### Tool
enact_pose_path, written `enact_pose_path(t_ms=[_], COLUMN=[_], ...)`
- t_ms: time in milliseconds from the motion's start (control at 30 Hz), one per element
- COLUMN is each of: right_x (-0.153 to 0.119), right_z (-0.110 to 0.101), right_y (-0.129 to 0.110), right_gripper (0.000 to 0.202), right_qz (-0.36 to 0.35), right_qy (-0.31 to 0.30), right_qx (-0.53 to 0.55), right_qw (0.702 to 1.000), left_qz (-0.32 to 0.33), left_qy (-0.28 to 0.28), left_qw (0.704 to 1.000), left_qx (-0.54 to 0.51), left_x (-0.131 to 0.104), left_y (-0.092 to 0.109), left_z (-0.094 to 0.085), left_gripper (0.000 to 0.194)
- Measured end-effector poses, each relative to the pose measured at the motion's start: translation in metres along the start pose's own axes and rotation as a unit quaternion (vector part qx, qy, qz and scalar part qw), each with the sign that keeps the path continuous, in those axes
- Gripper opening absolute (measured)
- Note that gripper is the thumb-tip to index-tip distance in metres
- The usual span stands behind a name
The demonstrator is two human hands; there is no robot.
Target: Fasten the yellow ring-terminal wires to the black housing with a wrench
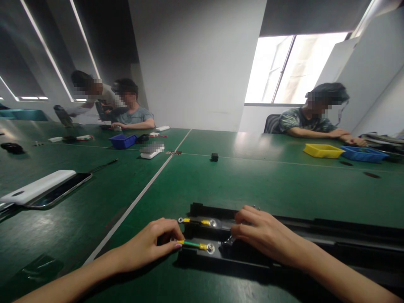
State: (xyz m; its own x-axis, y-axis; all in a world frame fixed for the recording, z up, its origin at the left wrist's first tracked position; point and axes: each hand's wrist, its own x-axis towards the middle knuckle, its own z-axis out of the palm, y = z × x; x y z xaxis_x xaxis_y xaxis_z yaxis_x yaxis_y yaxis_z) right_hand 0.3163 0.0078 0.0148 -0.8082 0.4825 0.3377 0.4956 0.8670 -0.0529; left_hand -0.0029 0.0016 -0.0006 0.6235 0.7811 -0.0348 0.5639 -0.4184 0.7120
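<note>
A long black rail (315, 235) lies across the green table (240, 181) right in front of me. Two short wires with yellow sleeves and ring terminals sit at its left end, the upper wire (197, 221) and the lower green-and-yellow wire (193, 244). My left hand (151, 246) pinches the left end of the lower wire at the rail's end. On top of the rail rests my right hand (263, 233), fingers curled down over a small metal part (229, 241) just right of the wires.
A phone (59, 191) and a white power bank (38, 186) lie at the left. A small black block (214, 157) stands mid-table. Blue tray (123, 141) at the back left, yellow tray (323, 150) and blue tray (362, 154) at the right. Three other people sit at the far side.
</note>
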Motion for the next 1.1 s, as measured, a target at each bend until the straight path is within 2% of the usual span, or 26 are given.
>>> enact_pose_path(t_ms=[300,467,633,767,967,1100], right_x=[-0.001,-0.002,-0.003,-0.004,-0.004,-0.003], right_z=[-0.010,-0.018,-0.022,-0.018,-0.011,-0.012], right_y=[0.000,0.001,0.004,0.005,0.006,0.007], right_gripper=[0.016,0.013,0.018,0.021,0.025,0.026], right_qz=[0.021,0.024,0.016,0.004,-0.036,-0.073], right_qy=[-0.057,-0.059,-0.059,-0.046,-0.017,-0.006], right_qx=[0.078,0.116,0.132,0.112,0.004,-0.032], right_qw=[0.995,0.991,0.989,0.993,0.999,0.997], left_qz=[0.008,0.005,0.004,0.007,0.003,0.004], left_qy=[0.003,0.005,0.005,0.006,0.006,0.006], left_qw=[1.000,1.000,1.000,1.000,1.000,1.000], left_qx=[0.000,0.007,0.002,0.001,0.004,0.001], left_x=[0.000,0.000,0.001,0.001,0.000,0.000], left_y=[-0.001,0.000,0.000,-0.001,-0.003,-0.002], left_z=[-0.001,-0.001,-0.001,0.000,0.000,0.000], left_gripper=[0.009,0.010,0.010,0.010,0.011,0.011])
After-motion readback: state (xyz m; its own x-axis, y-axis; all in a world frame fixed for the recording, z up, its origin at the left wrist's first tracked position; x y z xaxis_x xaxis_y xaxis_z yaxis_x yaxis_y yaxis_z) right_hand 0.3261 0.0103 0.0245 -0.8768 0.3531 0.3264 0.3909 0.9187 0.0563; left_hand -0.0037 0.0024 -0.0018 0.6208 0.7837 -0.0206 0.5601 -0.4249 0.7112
